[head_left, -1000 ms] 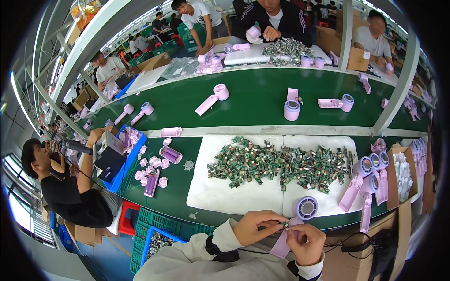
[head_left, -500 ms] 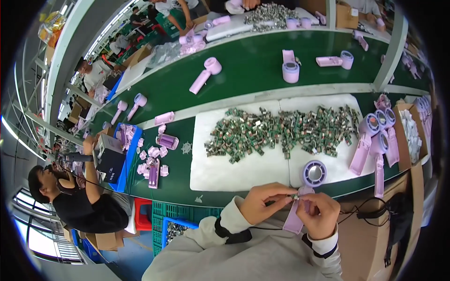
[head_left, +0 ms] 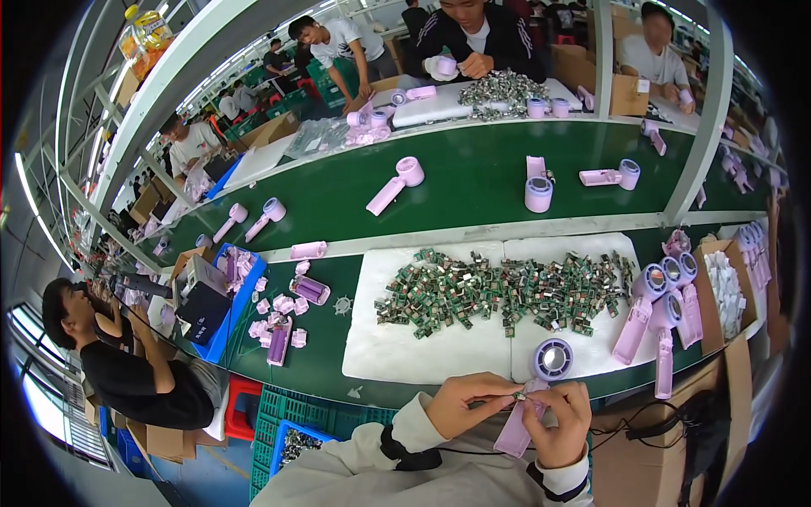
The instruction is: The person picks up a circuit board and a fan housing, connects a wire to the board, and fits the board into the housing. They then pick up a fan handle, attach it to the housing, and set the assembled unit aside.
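Observation:
My left hand [head_left: 470,407] is closed, with thumb and forefinger pinching a small green circuit board [head_left: 519,395]. The fingertips of my right hand [head_left: 561,424] close on the same board from the other side. Just beneath lies a pink handheld fan housing [head_left: 512,433], its round lilac head [head_left: 553,359] pointing away from me over the bench edge. Whether my other fingers also support the housing is hidden. Beyond my hands, a heap of green circuit boards [head_left: 473,291] covers much of a white foam sheet [head_left: 380,359].
Several pink fans [head_left: 635,325] are piled right of the foam, beside a cardboard box [head_left: 728,291] of white pieces. Pink housing parts and a blue tray [head_left: 241,300] lie left. Past a metal rail, spaced fans [head_left: 409,172] rest on a green belt. Co-workers sit opposite and left.
The view has tilted up, so the bench sits lower and more of the people opposite shows. My hands keep their pinch on the circuit board over the fan housing.

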A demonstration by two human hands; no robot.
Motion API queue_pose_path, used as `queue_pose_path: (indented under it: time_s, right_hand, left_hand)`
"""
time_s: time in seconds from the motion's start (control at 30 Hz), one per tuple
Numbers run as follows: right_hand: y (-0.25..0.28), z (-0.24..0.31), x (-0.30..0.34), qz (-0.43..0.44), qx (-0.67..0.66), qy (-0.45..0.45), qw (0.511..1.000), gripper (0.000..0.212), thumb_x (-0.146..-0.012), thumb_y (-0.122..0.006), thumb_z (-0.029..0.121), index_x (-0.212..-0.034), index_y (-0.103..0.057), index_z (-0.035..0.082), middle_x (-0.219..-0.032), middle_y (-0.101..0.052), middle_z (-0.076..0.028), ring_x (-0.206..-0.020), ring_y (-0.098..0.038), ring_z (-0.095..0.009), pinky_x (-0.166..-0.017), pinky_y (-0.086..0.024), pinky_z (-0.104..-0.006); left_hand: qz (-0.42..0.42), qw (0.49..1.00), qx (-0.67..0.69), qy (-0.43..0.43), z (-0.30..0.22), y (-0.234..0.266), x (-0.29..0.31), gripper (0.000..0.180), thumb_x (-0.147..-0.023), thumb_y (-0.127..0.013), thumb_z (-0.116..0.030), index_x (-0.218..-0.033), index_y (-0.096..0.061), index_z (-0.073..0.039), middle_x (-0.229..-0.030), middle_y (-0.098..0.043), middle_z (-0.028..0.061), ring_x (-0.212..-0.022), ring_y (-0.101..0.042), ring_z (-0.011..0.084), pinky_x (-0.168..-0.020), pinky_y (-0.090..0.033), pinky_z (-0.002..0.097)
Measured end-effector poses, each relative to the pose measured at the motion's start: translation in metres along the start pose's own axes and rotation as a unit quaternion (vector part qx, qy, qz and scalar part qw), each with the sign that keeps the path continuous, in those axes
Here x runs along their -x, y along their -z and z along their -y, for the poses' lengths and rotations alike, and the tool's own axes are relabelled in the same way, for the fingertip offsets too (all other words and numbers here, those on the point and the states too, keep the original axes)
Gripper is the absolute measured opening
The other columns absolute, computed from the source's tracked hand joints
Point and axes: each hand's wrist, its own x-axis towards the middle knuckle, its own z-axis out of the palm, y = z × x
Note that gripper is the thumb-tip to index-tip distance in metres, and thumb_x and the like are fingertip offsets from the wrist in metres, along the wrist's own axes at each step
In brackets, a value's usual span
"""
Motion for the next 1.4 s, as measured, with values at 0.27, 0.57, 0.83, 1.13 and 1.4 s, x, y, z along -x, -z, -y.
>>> queue_pose_path:
  time_s: [0.27,0.57,0.83,1.13,1.4]
  right_hand:
    - [0.003,-0.003,-0.004,0.038,0.034,0.073,0.996,0.02,-0.069,-0.078,0.0,-0.087,-0.072,0.005,-0.08,-0.058,-0.008,-0.074,-0.055,-0.027,-0.065,-0.045,-0.0372]
    - [0.001,0.002,-0.01,0.042,0.028,0.113,0.992,0.022,-0.067,-0.078,-0.002,-0.086,-0.07,0.004,-0.078,-0.057,-0.007,-0.072,-0.055,-0.028,-0.063,-0.046,-0.0378]
    - [0.001,-0.009,-0.013,0.03,0.008,0.1,0.995,0.022,-0.068,-0.079,-0.001,-0.087,-0.071,0.004,-0.079,-0.059,-0.006,-0.069,-0.055,-0.026,-0.061,-0.046,-0.0368]
    - [0.01,-0.013,-0.005,-0.043,-0.021,0.083,0.995,0.021,-0.069,-0.081,0.003,-0.089,-0.074,0.005,-0.079,-0.06,-0.005,-0.068,-0.058,-0.024,-0.059,-0.048,-0.0349]
    - [0.01,-0.017,-0.004,-0.012,0.025,0.122,0.992,0.023,-0.069,-0.081,0.003,-0.091,-0.075,0.005,-0.079,-0.06,-0.004,-0.067,-0.057,-0.024,-0.059,-0.047,-0.0337]
  left_hand:
    - [-0.032,0.993,-0.096,-0.06,-0.006,-0.004,0.003,0.03,-0.095,-0.067,0.001,-0.125,-0.07,-0.001,-0.117,-0.071,0.0149,-0.103,-0.07,0.0246,-0.089,-0.055,0.0315]
    - [-0.065,0.988,-0.13,-0.052,-0.019,-0.006,0.009,0.029,-0.094,-0.066,0.004,-0.122,-0.07,0.001,-0.116,-0.071,0.0157,-0.101,-0.071,0.0247,-0.087,-0.056,0.0305]
    - [-0.045,0.985,-0.162,-0.046,-0.021,-0.005,0.005,0.03,-0.094,-0.065,0.008,-0.123,-0.069,0.002,-0.116,-0.07,0.0165,-0.102,-0.07,0.0223,-0.087,-0.056,0.03]
    - [-0.034,0.998,-0.056,0.024,-0.019,-0.012,0.003,0.03,-0.096,-0.062,0.008,-0.125,-0.067,0.004,-0.119,-0.067,0.0165,-0.104,-0.068,0.0193,-0.087,-0.057,0.0283]
    - [-0.037,0.997,0.053,0.041,-0.013,-0.014,-0.006,0.03,-0.097,-0.06,0.009,-0.126,-0.064,0.007,-0.122,-0.066,0.018,-0.106,-0.068,0.0208,-0.092,-0.059,0.0317]
